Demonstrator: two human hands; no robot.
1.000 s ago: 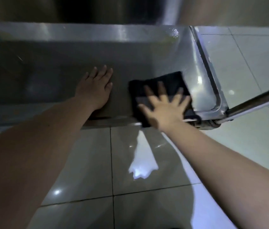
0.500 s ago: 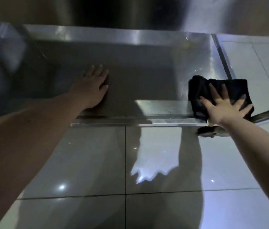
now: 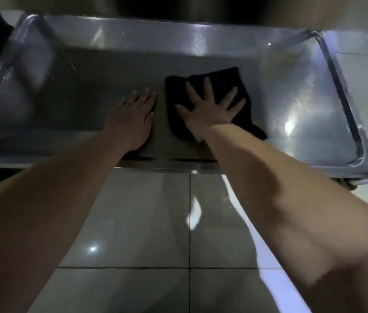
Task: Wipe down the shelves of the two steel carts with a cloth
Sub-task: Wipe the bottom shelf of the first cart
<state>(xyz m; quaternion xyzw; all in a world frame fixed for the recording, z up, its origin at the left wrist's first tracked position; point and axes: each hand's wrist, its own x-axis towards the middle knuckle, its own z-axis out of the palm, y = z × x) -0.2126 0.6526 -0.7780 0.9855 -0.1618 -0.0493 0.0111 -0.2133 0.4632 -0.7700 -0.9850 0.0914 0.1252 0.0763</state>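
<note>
The dark cloth lies on the steel cart shelf, long axis running far to near, trailing corner near-right. The right hand presses it flat, fingers spread straight; the left hand rests flat just beside its left edge.

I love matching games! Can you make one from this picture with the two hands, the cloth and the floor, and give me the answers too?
Things:
1. left hand
2. right hand
3. cloth
4. floor tiles

Descriptions:
A. black, lying on the steel shelf
B. pale and shiny, lower than the shelf
C. fingers spread, pressing on the cloth
D. flat on the bare shelf, beside the cloth

Pairs: 1-D, 2-C, 3-A, 4-B.
</note>
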